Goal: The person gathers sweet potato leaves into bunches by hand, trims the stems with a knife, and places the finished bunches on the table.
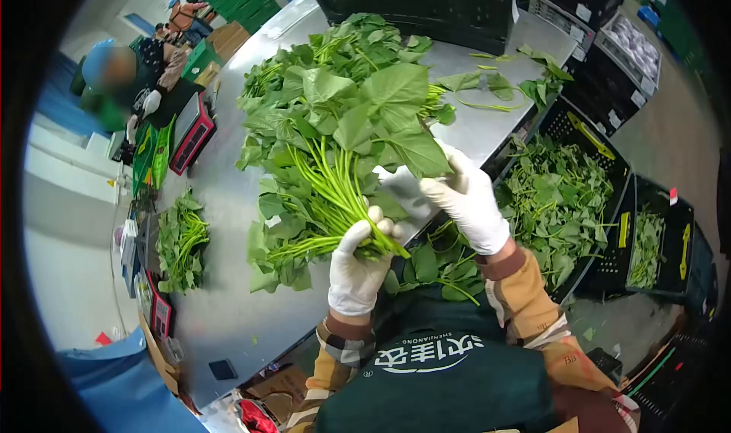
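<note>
My left hand (356, 273), in a white glove, is wrapped round the green stems of a bunch of leafy greens (335, 185). The stem ends stick out past my thumb, and the broad leaves fan away from me. My right hand (468, 204), gloved too, has its fingers bent at the edge of a large leaf (415, 147) on the right of the bunch and pinches it. Behind and under the bunch lies a large heap of the same greens (350, 44) on the metal table (228, 242). More sprigs (442, 269) lie close to my apron.
A small bunch (183, 242) lies by red-edged scales (192, 132) on the left. Black crates of greens (560, 204) stand at right; a black crate (419, 6) is at the table's back. Loose sprigs (495, 86) lie at the right edge. A co-worker (114, 79) stands across the table.
</note>
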Available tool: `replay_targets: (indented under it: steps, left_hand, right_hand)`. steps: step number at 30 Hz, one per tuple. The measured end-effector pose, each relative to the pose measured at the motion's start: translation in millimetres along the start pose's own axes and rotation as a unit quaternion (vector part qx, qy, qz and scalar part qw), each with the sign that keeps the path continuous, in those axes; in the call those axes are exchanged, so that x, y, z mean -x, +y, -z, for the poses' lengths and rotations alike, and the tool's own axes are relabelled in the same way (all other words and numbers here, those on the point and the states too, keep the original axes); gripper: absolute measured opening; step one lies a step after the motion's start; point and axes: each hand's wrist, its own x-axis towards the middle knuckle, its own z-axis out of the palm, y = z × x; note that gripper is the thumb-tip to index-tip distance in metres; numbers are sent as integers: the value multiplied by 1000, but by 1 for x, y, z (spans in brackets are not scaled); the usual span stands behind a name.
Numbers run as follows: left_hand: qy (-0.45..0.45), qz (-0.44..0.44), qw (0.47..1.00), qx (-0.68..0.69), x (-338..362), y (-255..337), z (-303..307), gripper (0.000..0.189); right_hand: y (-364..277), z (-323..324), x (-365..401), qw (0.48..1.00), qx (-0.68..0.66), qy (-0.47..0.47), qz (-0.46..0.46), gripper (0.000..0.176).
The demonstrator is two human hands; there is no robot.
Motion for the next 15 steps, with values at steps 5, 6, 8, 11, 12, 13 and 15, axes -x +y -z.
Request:
replay_targets:
  steps: [5,6,8,11,12,13,15]
  left_hand:
    - [16,20,1000,4,2,-4,2,31]
    - [28,22,999,23,0,-1,2,31]
    - [36,-6,998,54,-5,3,10,28]
    - [83,-23,995,39,-9,11,20,28]
    - [102,-21,995,2,-9,12,25,35]
    - [102,-12,995,1,-9,12,26,37]
    - [102,5,995,0,-8,12,27,41]
  right_hand:
    - [-5,4,-4,981,152,116,6,28]
    - [3,5,-5,981,126,125,77,20]
    - [4,12,6,980,108,130,101,20]
    - [-4,20,19,971,160,127,121,20]
    - [-8,21,22,971,169,116,119,20]
    - [-13,20,24,971,178,105,118,20]
    - [-21,17,27,979,150,109,83,19]
